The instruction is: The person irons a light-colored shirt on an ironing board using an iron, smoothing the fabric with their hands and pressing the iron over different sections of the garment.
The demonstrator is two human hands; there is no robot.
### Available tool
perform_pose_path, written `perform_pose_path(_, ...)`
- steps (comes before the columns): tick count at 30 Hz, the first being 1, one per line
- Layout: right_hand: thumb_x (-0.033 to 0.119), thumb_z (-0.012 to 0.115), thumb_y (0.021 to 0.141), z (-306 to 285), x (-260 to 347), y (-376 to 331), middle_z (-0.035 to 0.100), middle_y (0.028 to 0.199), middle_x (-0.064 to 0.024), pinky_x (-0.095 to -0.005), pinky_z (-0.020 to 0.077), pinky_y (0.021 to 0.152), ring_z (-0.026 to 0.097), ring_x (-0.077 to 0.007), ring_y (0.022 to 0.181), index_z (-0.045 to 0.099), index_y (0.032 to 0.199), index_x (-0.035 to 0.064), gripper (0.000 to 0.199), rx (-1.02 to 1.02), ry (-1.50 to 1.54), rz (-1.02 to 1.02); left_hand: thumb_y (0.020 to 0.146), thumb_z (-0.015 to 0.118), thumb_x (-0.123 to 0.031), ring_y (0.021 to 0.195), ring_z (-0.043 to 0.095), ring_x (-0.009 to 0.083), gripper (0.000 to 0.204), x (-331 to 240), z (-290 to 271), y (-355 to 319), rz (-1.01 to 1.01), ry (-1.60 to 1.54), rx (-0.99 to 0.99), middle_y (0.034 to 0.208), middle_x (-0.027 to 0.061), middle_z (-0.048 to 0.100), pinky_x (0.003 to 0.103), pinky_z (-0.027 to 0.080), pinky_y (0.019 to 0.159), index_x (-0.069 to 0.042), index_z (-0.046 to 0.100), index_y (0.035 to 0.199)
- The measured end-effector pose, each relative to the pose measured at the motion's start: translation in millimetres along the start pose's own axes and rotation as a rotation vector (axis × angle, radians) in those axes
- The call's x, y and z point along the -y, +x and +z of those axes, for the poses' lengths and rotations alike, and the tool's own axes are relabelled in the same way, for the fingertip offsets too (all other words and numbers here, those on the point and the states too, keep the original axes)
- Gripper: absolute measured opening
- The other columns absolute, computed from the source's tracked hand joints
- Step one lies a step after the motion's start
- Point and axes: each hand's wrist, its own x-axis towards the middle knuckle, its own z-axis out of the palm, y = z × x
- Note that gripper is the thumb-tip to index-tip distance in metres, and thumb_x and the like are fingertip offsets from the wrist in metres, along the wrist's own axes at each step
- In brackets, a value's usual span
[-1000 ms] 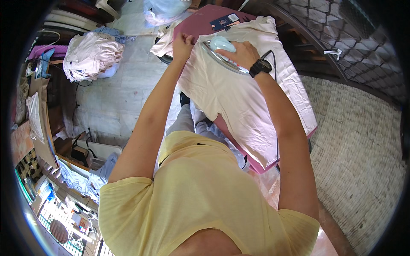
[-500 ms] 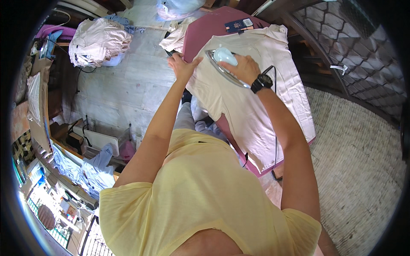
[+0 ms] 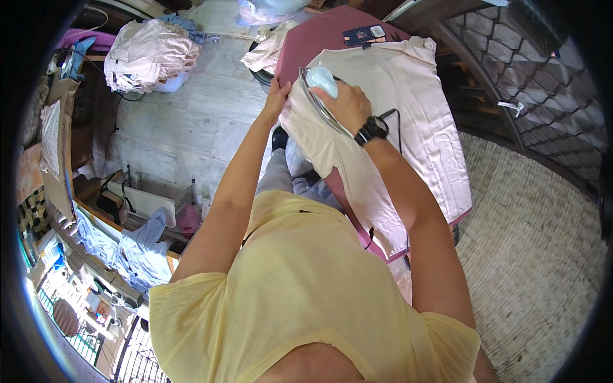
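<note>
A cream shirt (image 3: 383, 83) lies spread over a maroon ironing board (image 3: 322, 33). My right hand (image 3: 350, 107) is closed around the handle of a clothes iron (image 3: 321, 82) with a pale blue top and a silver rim. The iron rests on the shirt close to the board's left edge, and its dark cord loops out beside my wrist. At that same edge, my left hand (image 3: 276, 102) pinches the border of the shirt, with the thumb above; its other fingertips are partly hidden.
A phone (image 3: 364, 36) lies at the board's far end. Cream cloth (image 3: 268, 50) hangs beyond the left edge. A pile of cream garments (image 3: 150, 56) stands far left. Blue clothes (image 3: 143, 252) lie on a shelf at left. A metal lattice gate (image 3: 523, 83) borders the right.
My right hand has slid the iron leftward and slightly away, toward the board's left edge. My left hand's thumb has drawn in closer to its fingers.
</note>
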Motion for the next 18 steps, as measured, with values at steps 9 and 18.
perform_pose_path(9, 0.068, 0.058, 0.081, 6, 27, 21, 0.070, 0.085, -0.0218, -0.0479, 0.0544, 0.075, 0.067, -0.0423, 0.083, 0.070, 0.094, 0.0014, 0.069, -0.058, -0.024, -0.049, 0.099, 0.040, -0.048, 0.112, 0.055, 0.0150, 0.053, -11, 5, -11, -0.041, -0.198, 0.019, 0.125, 0.0050, 0.059, 0.028, 0.039, 0.102, -0.006, 0.052, 0.130)
perform_pose_path(18, 0.070, 0.056, 0.080, 6, 25, 33, 0.069, 0.088, -0.0240, -0.0473, 0.0547, 0.075, 0.067, -0.0405, 0.086, 0.071, 0.092, 0.0033, 0.070, -0.065, -0.033, -0.038, 0.101, 0.039, -0.051, 0.114, 0.055, 0.0155, 0.058, 13, -7, 4, 0.055, -0.145, 0.001, 0.128, 0.0048, 0.057, 0.030, 0.039, 0.102, -0.004, 0.049, 0.134)
